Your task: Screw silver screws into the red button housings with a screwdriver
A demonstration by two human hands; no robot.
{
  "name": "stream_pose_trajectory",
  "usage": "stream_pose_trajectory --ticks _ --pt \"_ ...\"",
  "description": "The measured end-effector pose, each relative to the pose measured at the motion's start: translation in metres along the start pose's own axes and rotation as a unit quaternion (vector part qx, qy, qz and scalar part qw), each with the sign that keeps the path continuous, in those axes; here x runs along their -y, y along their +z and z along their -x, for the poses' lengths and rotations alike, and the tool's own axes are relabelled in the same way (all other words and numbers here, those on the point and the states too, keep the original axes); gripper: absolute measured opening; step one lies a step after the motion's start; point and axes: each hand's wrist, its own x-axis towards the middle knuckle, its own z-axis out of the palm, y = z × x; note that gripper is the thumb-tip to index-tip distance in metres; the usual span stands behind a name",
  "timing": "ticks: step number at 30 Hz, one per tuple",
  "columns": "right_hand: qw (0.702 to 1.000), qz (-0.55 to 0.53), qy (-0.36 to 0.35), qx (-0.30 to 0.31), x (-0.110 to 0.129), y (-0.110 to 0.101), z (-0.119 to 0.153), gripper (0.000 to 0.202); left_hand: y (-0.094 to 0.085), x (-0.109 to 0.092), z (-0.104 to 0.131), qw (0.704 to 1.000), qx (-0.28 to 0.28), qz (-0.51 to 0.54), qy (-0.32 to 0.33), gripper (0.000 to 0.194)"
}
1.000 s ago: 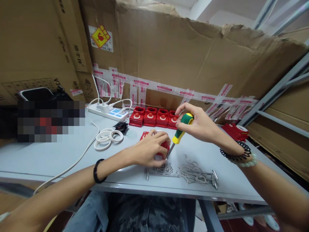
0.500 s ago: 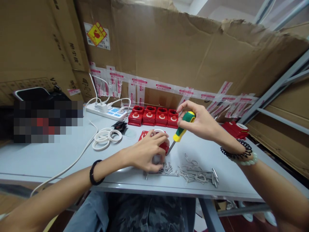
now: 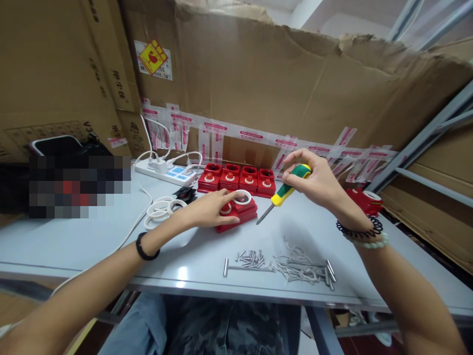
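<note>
My left hand (image 3: 216,208) rests on a red box (image 3: 242,217) lying on the table, its fingers bent over the box's left part. A white ring (image 3: 242,197) sits on top of this box beside my fingertips. Between the thumb and fingers of my right hand (image 3: 314,180) is a green and yellow screwdriver (image 3: 283,194), its metal tip pointing down and left, apart from the red box. Nearer the table's front edge lie a pile of small screws (image 3: 252,258) and a heap of metal hooks and rods (image 3: 301,266).
Several red boxes (image 3: 236,180) stand in a row by the cardboard wall (image 3: 251,74). Left of them are a white power strip (image 3: 166,172), loose white rings (image 3: 158,209) and black packets (image 3: 184,194). More red parts (image 3: 364,201) lie at the right.
The red box now lies turned with its white ring on top, and my left hand has moved up and left with it. My right hand has drawn the screwdriver back to the right.
</note>
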Motion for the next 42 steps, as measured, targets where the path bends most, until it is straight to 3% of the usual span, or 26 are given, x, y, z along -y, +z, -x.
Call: stream_pose_trajectory --ticks 3,5,10,16,18,24,32,42 --pt "1.000 0.011 -0.014 -0.010 -0.002 0.004 0.000 0.026 0.010 -0.009 -0.004 0.995 -0.063 -0.030 -0.073 0.056" --pt "0.999 0.028 -0.027 -0.022 -0.003 0.009 -0.001 0.025 0.012 -0.013 -0.004 0.995 -0.053 0.008 -0.083 0.056" --pt "0.993 0.081 -0.069 -0.044 -0.005 0.023 -0.002 0.020 0.005 -0.012 0.005 0.994 0.039 0.105 -0.018 0.073" --pt "0.992 0.091 -0.079 -0.038 -0.005 0.031 0.000 0.019 0.013 0.001 -0.004 0.996 -0.046 0.051 0.062 0.103" --pt "0.991 0.095 -0.086 -0.040 -0.004 0.032 0.000 0.018 0.018 0.004 -0.009 0.995 -0.041 0.052 0.073 0.111" --pt "0.986 0.125 -0.089 -0.067 -0.003 0.035 0.001 0.015 0.023 0.007 -0.015 0.992 -0.007 0.083 0.092 0.099" --pt "0.979 0.174 -0.065 -0.081 0.004 0.043 0.000 0.011 0.024 0.003 -0.017 0.992 -0.028 0.091 0.087 0.097" --pt "0.975 0.202 -0.053 -0.078 0.004 0.034 0.002 0.012 0.026 -0.001 -0.016 0.993 -0.054 0.078 0.069 0.091"
